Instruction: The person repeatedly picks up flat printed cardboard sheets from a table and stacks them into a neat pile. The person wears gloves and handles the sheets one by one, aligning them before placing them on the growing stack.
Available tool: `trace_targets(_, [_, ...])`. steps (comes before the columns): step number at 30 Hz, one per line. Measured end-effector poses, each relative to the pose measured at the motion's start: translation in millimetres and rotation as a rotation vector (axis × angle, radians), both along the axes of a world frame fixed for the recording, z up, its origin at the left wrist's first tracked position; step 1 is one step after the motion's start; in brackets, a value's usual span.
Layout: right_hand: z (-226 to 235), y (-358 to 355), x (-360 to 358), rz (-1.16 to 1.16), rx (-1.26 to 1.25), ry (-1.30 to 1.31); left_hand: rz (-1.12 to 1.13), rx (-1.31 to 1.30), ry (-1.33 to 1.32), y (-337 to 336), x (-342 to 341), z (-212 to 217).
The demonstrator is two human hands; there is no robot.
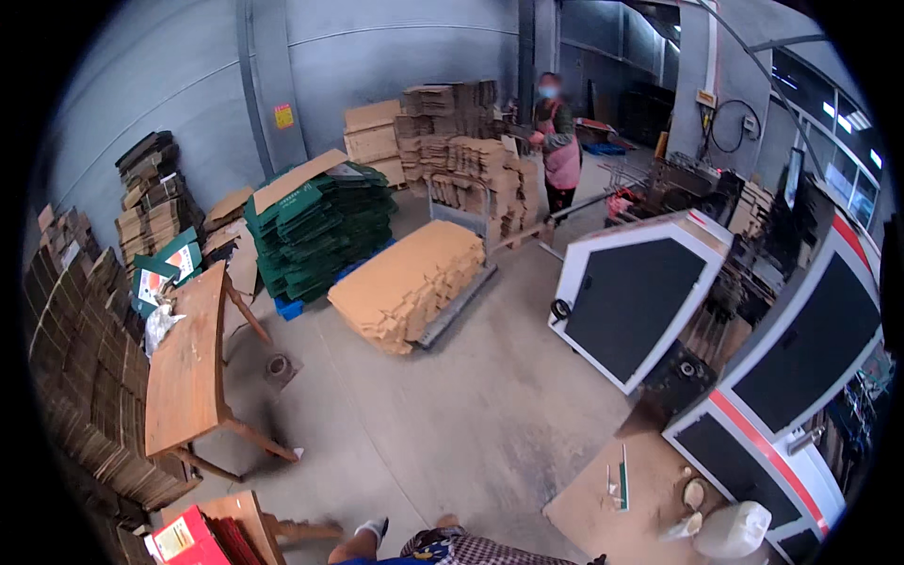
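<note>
Lying flat on a trolley (459, 303), tan cardboard sheets (410, 280) form stacks; neither hand shows.

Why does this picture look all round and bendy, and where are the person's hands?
The picture comes from a camera worn on a person's head. Its wide lens sees a lot at once, which bends straight edges near the rim. You cannot see either hand here, so nothing is shown being held. Only a bit of the wearer's checked clothing peeks in at the bottom. Around them is a workshop: a wooden table on the left, a flat cart of brown cardboard sheets in the middle, a green stack of folded boxes behind it, and a big white machine with dark panels on the right. Far off, another person stands by tall cardboard piles.
</note>
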State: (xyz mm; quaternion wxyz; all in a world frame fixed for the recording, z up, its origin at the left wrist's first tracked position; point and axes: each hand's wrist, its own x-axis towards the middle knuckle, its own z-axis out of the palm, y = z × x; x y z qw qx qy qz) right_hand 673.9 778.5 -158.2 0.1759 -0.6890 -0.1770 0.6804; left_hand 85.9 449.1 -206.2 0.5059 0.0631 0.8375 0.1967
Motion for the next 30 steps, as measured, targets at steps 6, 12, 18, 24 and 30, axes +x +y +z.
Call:
trace_targets(6, [-12.7, 62.8, -133.8, 0.220, -0.009, 0.044, 0.508, -0.191, -0.252, 0.4, -82.8, 4.0])
trace_targets(12, [-7.3, 169.1, -219.9, 0.527, -0.225, -0.057, 0.594, 0.072, -0.273, 125.9, -174.2, 14.1])
trace_targets(18, [-10.1, 344.5, -329.8, 0.498, -0.082, -0.390, 0.556, 0.237, -0.105, 233.6, -233.0, 14.4])
trace_targets(24, [-1.3, 457.0, -617.0, 0.780, 0.212, -0.238, 0.785, 0.177, -0.117, 212.3, -289.7, 27.2])
trace_targets(30, [39.1, 424.3, -868.1, 1.081, 0.275, 0.127, 1.109, 0.115, -0.224, 221.5, -319.0, 50.8])
